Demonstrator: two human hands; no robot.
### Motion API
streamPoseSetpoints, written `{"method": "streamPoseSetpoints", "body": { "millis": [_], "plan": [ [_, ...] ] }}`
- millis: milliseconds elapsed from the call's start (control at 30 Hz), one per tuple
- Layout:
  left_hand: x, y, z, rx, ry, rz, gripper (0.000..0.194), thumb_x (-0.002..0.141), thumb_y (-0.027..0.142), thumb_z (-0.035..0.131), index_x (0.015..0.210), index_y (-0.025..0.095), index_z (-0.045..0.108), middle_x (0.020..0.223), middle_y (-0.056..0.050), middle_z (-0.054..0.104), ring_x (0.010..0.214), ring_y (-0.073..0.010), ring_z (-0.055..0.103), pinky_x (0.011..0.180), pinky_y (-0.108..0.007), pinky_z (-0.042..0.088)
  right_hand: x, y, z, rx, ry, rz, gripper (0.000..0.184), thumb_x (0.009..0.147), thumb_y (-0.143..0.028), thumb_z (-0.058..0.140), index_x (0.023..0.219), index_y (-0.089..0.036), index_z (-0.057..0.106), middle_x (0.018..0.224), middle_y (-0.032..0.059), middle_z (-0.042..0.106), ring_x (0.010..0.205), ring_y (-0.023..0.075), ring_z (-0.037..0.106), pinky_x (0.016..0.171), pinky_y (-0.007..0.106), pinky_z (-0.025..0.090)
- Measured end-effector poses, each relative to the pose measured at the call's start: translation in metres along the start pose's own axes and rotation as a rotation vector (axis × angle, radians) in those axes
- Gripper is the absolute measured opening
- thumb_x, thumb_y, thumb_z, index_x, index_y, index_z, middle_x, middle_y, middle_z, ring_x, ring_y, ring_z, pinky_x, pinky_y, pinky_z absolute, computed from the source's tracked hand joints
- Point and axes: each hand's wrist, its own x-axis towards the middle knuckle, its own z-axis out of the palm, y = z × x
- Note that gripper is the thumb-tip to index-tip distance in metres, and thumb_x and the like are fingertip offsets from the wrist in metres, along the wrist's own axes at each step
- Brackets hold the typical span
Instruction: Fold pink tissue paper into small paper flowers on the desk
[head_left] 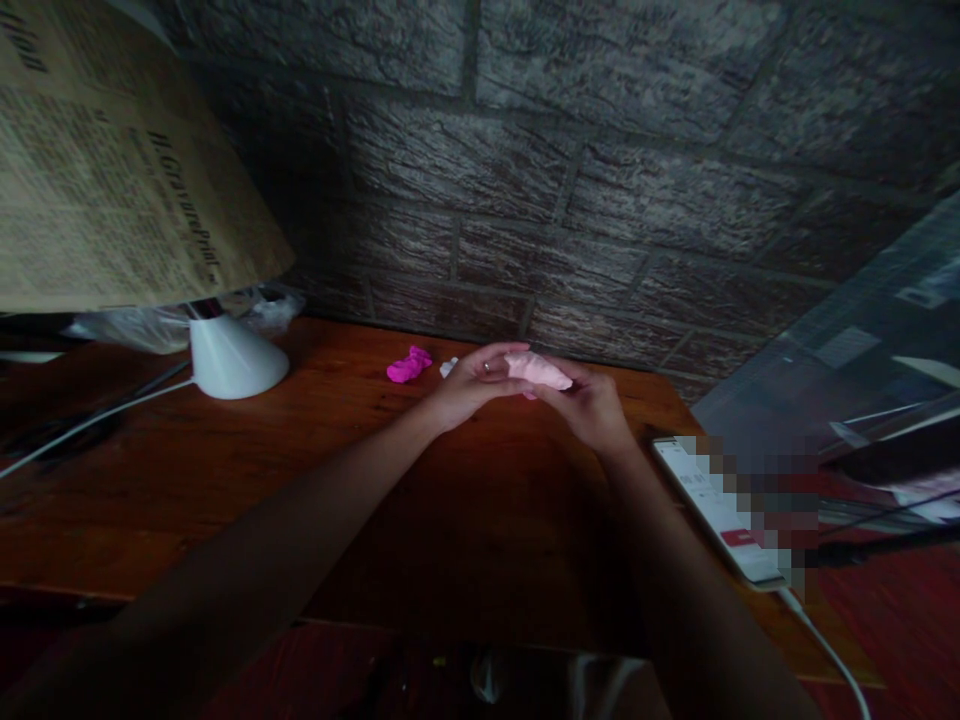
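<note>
Between my two hands is a pale pink lump of modelling clay (pixel 541 371), held above the back part of the wooden table. My left hand (pixel 474 382) grips its left end, with the thumb along the near side and a ring on one finger. On the other end, my right hand (pixel 594 402) has its thumb pressed to the clay, its fingers mostly hidden behind. A bit of brighter pink shows under the lump. To the left lie a magenta clay lump (pixel 409 365) and a small white piece (pixel 448 367), partly hidden by my left hand.
A lamp with a white base (pixel 234 358) and newsprint shade (pixel 127 170) stands at left, its cable crossing the table (pixel 187 480). A phone (pixel 720 510) with a white cable lies at the right edge. Behind rises a brick-patterned wall (pixel 465 160); a translucent sheet (pixel 847 330) leans right.
</note>
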Motion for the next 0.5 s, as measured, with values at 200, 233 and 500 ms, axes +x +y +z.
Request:
{"method": "streamPoseSetpoints", "body": {
  "millis": [200,233,500],
  "plan": [
    [0.001,0.001,-0.001,-0.014,0.013,-0.028,0.035,0.06,0.024,0.092,0.092,0.018,0.078,0.097,-0.006,0.076,0.088,-0.0176,0.07,0.089,-0.037,0.054,-0.002,-0.005,0.002,-0.12,0.016,-0.025,0.026,0.081,-0.05,0.075,0.088,-0.025,0.082,0.079,0.0002,0.078,0.071,0.0214,0.07,0.071,0.035,0.055],
    [0.001,0.001,-0.001,-0.007,0.026,-0.022,0.034,0.06,0.025,0.091,0.09,0.018,0.077,0.095,-0.006,0.076,0.087,-0.017,0.069,0.087,-0.036,0.054,-0.002,-0.004,0.003,-0.114,0.021,-0.023,0.026,0.081,-0.049,0.075,0.089,-0.025,0.081,0.079,0.0005,0.078,0.07,0.0206,0.07,0.071,0.035,0.055],
    [0.006,-0.003,-0.002,0.057,0.232,0.104,0.033,0.066,0.034,0.088,0.095,0.02,0.077,0.1,-0.005,0.077,0.093,-0.0168,0.07,0.087,-0.032,0.055,0.002,0.006,0.01,0.151,0.077,0.079,0.044,0.079,-0.047,0.078,0.114,-0.022,0.074,0.081,0.0033,0.077,0.07,0.0184,0.07,0.069,0.034,0.057]
  ]
}}
